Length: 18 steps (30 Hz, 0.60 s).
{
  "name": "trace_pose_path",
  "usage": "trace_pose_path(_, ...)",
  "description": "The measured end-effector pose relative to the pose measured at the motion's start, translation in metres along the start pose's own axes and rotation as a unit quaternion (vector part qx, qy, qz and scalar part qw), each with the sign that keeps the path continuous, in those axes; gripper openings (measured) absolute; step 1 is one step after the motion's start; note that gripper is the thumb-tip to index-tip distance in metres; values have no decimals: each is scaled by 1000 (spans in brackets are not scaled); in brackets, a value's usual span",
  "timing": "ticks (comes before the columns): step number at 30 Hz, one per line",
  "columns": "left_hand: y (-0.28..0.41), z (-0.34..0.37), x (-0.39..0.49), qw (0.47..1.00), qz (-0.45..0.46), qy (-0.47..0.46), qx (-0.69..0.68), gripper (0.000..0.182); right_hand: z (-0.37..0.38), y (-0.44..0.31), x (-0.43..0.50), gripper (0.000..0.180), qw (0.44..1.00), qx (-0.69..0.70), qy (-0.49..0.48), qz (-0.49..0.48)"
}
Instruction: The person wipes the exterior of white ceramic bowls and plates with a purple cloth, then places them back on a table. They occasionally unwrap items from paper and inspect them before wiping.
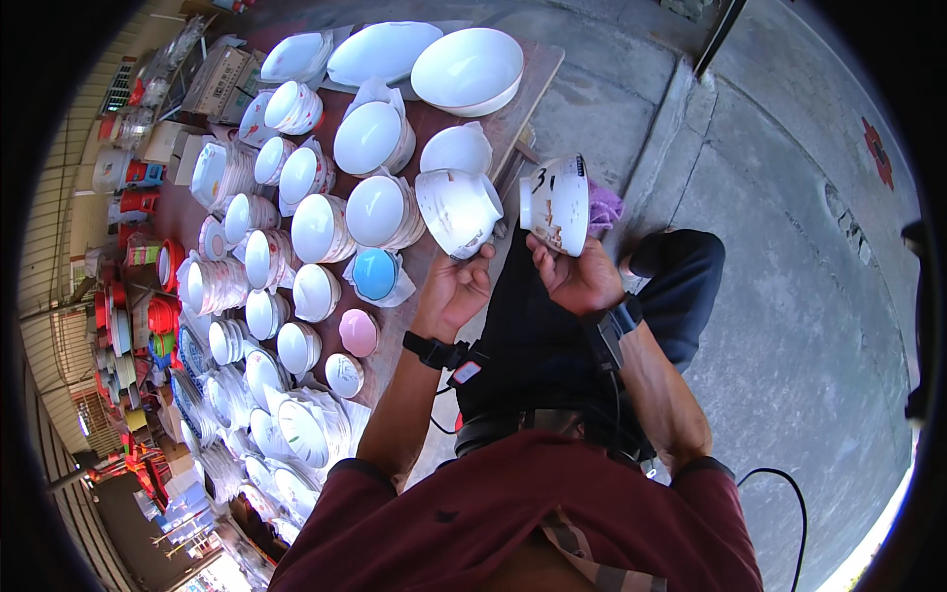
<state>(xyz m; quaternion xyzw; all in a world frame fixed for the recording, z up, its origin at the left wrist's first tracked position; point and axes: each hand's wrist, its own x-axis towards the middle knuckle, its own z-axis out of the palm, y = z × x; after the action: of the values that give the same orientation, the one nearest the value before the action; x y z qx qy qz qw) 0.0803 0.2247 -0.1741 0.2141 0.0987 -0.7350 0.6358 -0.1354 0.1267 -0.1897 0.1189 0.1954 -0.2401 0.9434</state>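
Note:
My left hand (460,285) holds a white ceramic bowl (455,211) tipped on its side, its foot facing right and fingertips at its lower rim. In my right hand (581,275) is another white bowl (560,207) with a brown printed pattern and dark marking, its foot turned left towards the first bowl. A gap separates the two bowls. Behind the right bowl a purple cloth (605,206) shows. Beside my left hand, stacked white bowls (379,211) and a blue bowl (375,274) stand on the table.
The reddish-brown table (407,307) carries many stacks of bowls and plates, with a large white bowl (467,70) near its corner. A pink bowl (358,331) stands near the edge. Cardboard boxes (214,78) and red plastic ware lie beyond. Concrete floor (799,281) extends at right.

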Motion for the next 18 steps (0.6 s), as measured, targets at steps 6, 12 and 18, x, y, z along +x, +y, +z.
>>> trace_pose_path(6,1,7,-3,1000,-23,-14,-13,23,0,1,3,36,1000,-17,12,-9)
trace_pose_path(12,0,11,-2,998,-47,-23,-17,21,4,4,2,34,999,-46,-7,-28)
trace_pose_path(18,-3,16,-3,999,-42,-22,-13,22,9,6,0,33,998,-55,18,-28)
